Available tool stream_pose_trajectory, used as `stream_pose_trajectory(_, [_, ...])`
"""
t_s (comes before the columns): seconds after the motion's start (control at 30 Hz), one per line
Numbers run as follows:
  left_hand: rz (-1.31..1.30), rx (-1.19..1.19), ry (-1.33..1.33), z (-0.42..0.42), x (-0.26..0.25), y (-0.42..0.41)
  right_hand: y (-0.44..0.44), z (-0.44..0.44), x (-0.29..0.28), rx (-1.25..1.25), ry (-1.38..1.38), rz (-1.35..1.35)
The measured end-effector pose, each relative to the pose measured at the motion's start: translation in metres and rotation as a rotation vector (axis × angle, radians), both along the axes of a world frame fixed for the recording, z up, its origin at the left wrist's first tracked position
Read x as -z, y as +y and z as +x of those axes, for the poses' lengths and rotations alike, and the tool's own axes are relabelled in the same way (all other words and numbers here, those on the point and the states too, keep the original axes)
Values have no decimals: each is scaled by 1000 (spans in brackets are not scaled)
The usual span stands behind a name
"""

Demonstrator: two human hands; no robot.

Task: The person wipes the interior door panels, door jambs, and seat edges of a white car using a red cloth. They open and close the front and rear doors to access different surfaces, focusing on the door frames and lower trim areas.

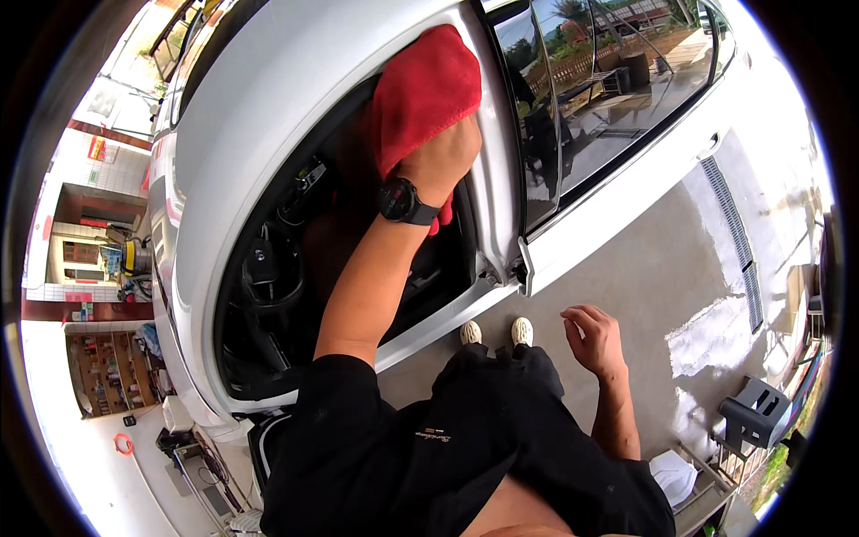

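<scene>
My left hand [443, 158] holds a red cloth [429, 90] against the upper door frame of a white car [268, 87], near the pillar between the front and rear doors. The cloth covers my fingertips, and a bit of red shows below the wrist too. A black smartwatch [399, 200] is on that wrist. Inside the front door opening, the steering wheel [272, 268] is visible in shade. My right hand [590, 335] hangs in the air beside my body, over the floor, fingers loosely curled and holding nothing.
The rear door [624, 168] is closed, its window reflecting the yard. A drain grate [731, 228] crosses the wet floor. At the lower right are a grey plastic stool [755, 413] and a metal-framed stand. Shelves [111, 372] and a yellow-and-black vacuum cleaner [136, 256] stand at the far left.
</scene>
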State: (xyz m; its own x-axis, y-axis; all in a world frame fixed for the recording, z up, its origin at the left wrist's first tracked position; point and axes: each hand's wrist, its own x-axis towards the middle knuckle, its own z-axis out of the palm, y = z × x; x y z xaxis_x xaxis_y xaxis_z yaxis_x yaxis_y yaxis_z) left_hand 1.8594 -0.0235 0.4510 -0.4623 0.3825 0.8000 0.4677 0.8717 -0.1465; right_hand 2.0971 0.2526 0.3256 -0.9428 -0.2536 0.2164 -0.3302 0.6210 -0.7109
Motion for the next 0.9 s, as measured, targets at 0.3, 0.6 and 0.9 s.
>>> stream_pose_trajectory(0.3, [131,-65,-91,17,-11,-14,10,20,7,40,-55,7])
stream_pose_trajectory(0.6, [-19,-104,-111,21,-15,-9,0,11,7,-19,-30,-20])
stream_pose_trajectory(0.9, [82,1,-114,30,8,-10,-8,10,8,-45,-49,-22])
